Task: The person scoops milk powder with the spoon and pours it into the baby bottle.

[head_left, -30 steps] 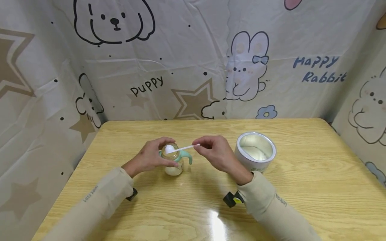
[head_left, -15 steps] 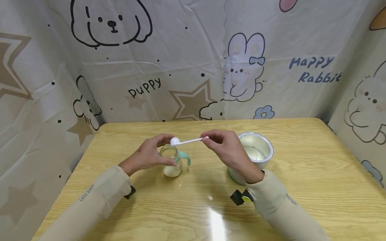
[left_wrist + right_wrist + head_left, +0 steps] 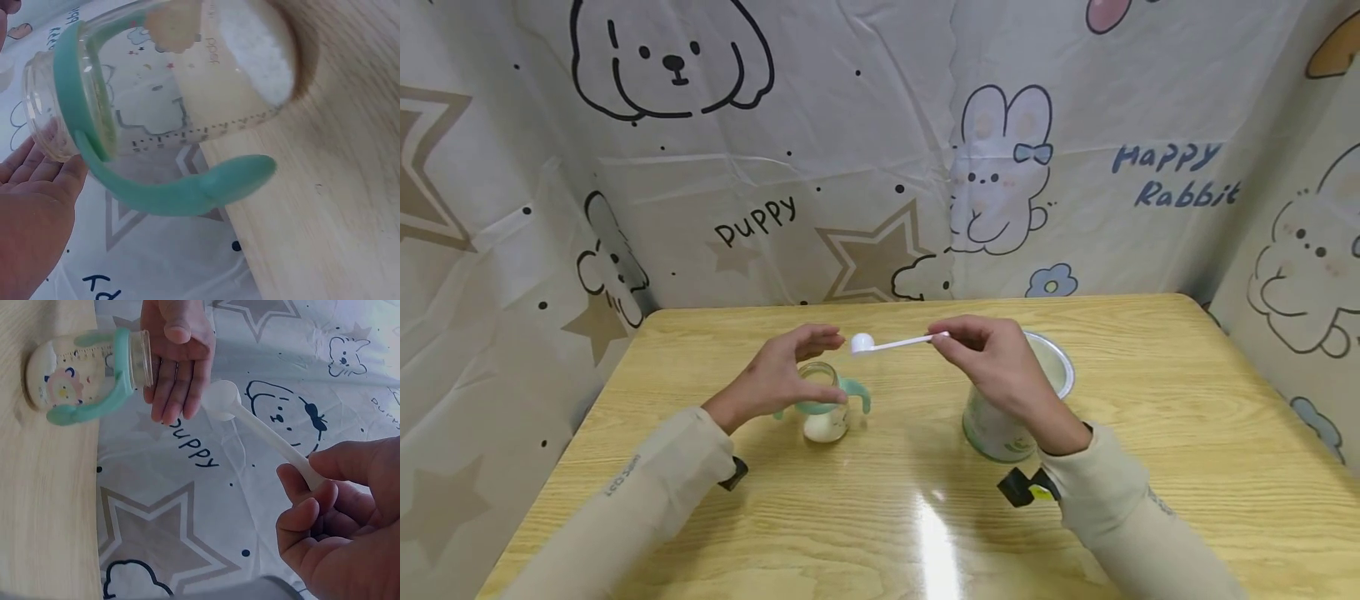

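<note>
Scoop (image 3: 862, 343) shifted rightward, pinched in right grip (image 3: 1003, 364)

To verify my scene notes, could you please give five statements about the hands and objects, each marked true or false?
The left hand is near the clear bottle with mint-green handles. True.
The right hand holds a white plastic scoop. True.
The left hand's fingers are curled round the bottle. False: they are extended.
The bottle lies on its side. False: it stands upright.
The round, silver-rimmed tin stands right of the bottle in the head view. True.
</note>
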`<move>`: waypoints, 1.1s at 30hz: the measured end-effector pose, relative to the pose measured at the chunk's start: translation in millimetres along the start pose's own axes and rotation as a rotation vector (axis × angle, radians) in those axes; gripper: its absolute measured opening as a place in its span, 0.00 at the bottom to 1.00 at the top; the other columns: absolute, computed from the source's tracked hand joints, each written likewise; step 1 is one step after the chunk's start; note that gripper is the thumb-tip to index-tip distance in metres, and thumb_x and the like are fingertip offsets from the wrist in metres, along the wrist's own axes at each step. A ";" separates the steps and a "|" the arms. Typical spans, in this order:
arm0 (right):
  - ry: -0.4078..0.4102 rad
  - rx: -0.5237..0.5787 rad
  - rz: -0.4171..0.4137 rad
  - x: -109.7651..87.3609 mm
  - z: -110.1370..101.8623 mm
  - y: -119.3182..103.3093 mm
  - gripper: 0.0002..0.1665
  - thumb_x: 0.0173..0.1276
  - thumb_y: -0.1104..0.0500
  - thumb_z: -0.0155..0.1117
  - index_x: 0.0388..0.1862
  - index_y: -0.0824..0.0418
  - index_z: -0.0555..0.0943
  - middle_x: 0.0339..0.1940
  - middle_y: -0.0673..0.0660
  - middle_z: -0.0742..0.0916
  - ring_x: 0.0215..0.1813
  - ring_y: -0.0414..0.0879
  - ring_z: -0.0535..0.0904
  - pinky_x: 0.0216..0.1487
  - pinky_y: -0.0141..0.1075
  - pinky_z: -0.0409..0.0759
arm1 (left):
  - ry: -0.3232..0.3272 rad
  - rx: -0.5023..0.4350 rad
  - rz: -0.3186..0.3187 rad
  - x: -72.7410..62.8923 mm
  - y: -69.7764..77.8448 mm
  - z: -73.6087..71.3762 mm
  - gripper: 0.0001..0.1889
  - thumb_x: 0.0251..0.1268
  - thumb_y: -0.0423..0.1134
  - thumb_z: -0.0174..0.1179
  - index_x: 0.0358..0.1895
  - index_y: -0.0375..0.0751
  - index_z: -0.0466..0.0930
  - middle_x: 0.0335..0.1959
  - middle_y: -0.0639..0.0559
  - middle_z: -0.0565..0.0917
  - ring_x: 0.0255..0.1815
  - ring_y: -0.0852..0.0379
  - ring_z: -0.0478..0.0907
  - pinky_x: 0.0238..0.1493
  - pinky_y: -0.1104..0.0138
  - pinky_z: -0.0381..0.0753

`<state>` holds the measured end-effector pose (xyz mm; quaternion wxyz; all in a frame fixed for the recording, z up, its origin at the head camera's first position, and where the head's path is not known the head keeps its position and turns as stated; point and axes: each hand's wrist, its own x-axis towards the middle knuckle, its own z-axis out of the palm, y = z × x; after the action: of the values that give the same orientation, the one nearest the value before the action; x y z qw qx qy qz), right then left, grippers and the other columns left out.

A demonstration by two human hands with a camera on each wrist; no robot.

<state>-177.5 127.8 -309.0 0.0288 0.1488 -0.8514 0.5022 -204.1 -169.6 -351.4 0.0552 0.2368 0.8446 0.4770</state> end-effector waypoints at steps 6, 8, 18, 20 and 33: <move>0.021 -0.014 0.003 -2.5 -11.2 1.1 0.13 0.74 0.58 0.63 0.50 0.64 0.87 0.44 0.59 0.89 0.42 0.46 0.81 0.41 0.32 0.79 | 0.014 0.013 0.031 4.2 6.8 2.2 0.46 0.47 0.41 0.81 0.71 0.35 0.67 0.66 0.42 0.76 0.68 0.43 0.71 0.69 0.46 0.68; 0.025 -0.026 0.006 -3.1 -14.4 1.5 0.13 0.74 0.58 0.63 0.50 0.63 0.87 0.43 0.58 0.89 0.42 0.46 0.80 0.41 0.32 0.79 | 0.012 0.002 0.041 5.7 8.6 3.5 0.46 0.47 0.41 0.81 0.71 0.35 0.67 0.66 0.41 0.76 0.68 0.43 0.71 0.69 0.47 0.68; 0.040 -0.073 0.019 -6.9 -30.9 4.2 0.13 0.75 0.58 0.63 0.50 0.63 0.87 0.39 0.57 0.88 0.37 0.47 0.78 0.35 0.31 0.76 | 0.011 -0.037 0.040 12.8 13.9 11.1 0.48 0.47 0.39 0.81 0.72 0.35 0.65 0.68 0.41 0.74 0.70 0.44 0.69 0.70 0.51 0.69; 0.044 -0.080 0.026 -7.7 -34.1 5.3 0.13 0.75 0.57 0.63 0.50 0.62 0.87 0.40 0.57 0.88 0.37 0.46 0.78 0.35 0.31 0.77 | 0.007 -0.039 0.041 14.9 15.8 13.6 0.48 0.47 0.39 0.81 0.72 0.35 0.65 0.68 0.41 0.74 0.70 0.46 0.70 0.70 0.54 0.68; 0.072 -0.138 0.061 -18.3 -57.2 11.3 0.17 0.76 0.52 0.62 0.53 0.61 0.86 0.46 0.58 0.87 0.40 0.46 0.77 0.36 0.30 0.75 | -0.010 -0.064 0.065 25.9 27.8 30.0 0.49 0.45 0.36 0.81 0.73 0.34 0.64 0.69 0.41 0.73 0.71 0.47 0.69 0.71 0.59 0.68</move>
<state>-169.0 186.4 -293.9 0.0543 0.1019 -0.8865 0.4481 -207.7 -122.4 -341.0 0.0514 0.2646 0.8206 0.5040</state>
